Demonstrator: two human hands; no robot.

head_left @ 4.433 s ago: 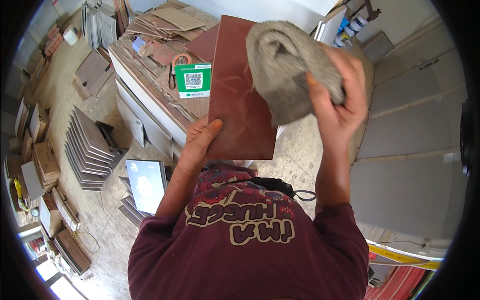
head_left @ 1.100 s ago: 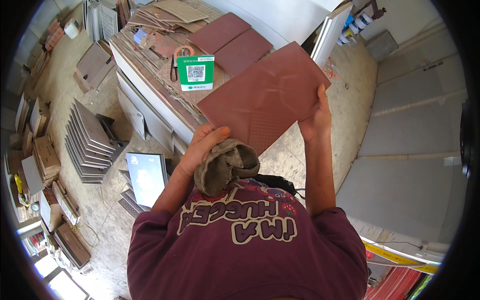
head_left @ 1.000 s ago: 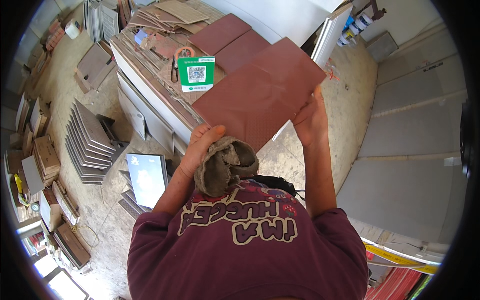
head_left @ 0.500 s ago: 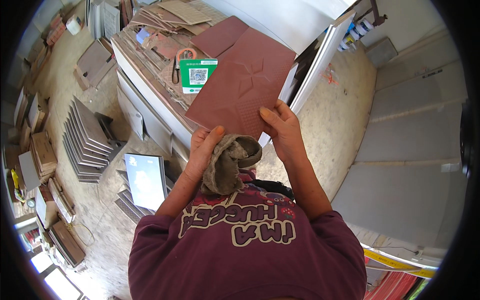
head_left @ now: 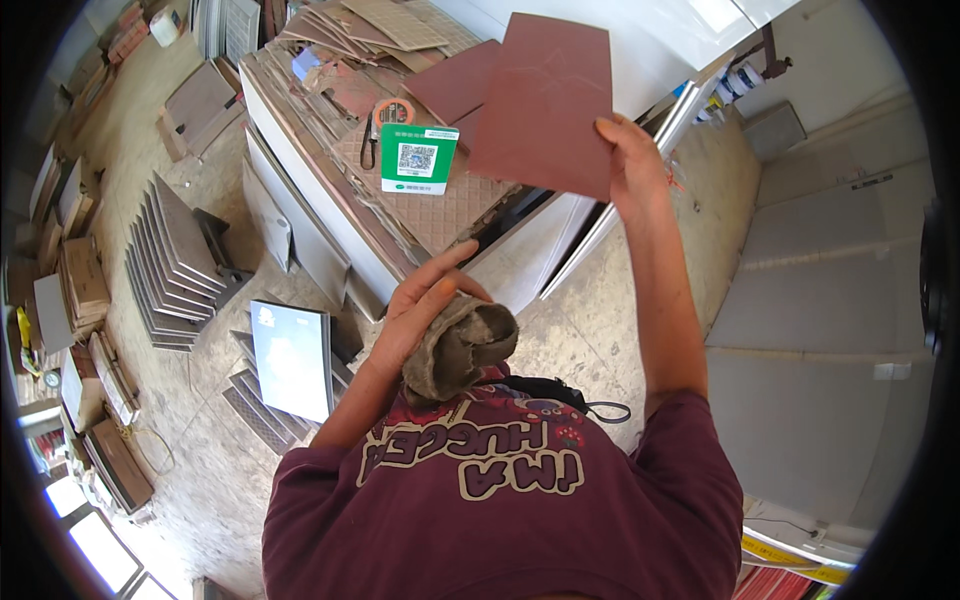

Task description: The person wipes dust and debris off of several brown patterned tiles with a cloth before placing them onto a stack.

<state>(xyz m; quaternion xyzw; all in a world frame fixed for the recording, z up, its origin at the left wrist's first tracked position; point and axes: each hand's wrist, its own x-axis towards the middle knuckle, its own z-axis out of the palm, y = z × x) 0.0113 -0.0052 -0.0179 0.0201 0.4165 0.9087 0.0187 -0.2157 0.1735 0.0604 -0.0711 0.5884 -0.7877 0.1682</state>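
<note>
My right hand grips a reddish-brown tile by its lower right edge, thumb on the near face. The tile is raised over the right part of a cluttered worktop, with a faint line pattern on its surface. Close to my body, my left hand keeps a worn grey-brown rag under its thumb, its fingers stretched forward and off the tile. Another reddish-brown tile lies on the worktop, partly behind the held one.
On the worktop are a green card with a square code, an orange tape roll and stacked tiles. Panels lean against its left side. Grey tiles stand in a floor rack; cartons line the left.
The tile has left my left hand and moved up and away in my right hand, its relief now less distinct. My left hand stays near my body with the rag.
</note>
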